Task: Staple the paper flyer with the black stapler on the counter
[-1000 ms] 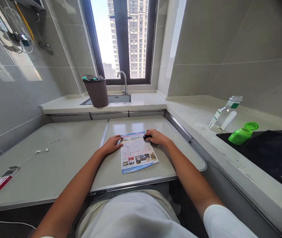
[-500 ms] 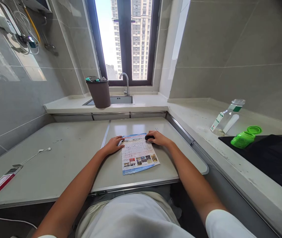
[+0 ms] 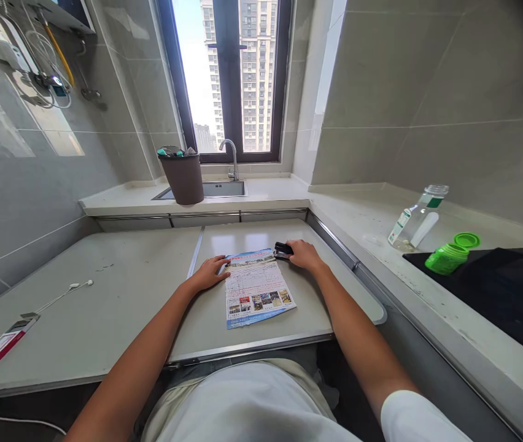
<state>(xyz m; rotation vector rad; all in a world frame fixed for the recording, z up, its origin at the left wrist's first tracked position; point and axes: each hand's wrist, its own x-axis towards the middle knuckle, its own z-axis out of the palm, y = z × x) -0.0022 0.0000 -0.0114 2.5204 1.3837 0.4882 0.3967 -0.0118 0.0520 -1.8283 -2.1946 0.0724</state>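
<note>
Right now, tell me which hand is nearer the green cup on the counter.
Right. The right hand rests at the flyer's far right corner, on the green cup's side; the left hand lies at the flyer's left edge, farther away.

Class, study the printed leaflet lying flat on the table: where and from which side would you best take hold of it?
Grip the leaflet by its near corner, coming from the table's front edge: it lies flat, and that end is free of the left hand and right hand.
</note>
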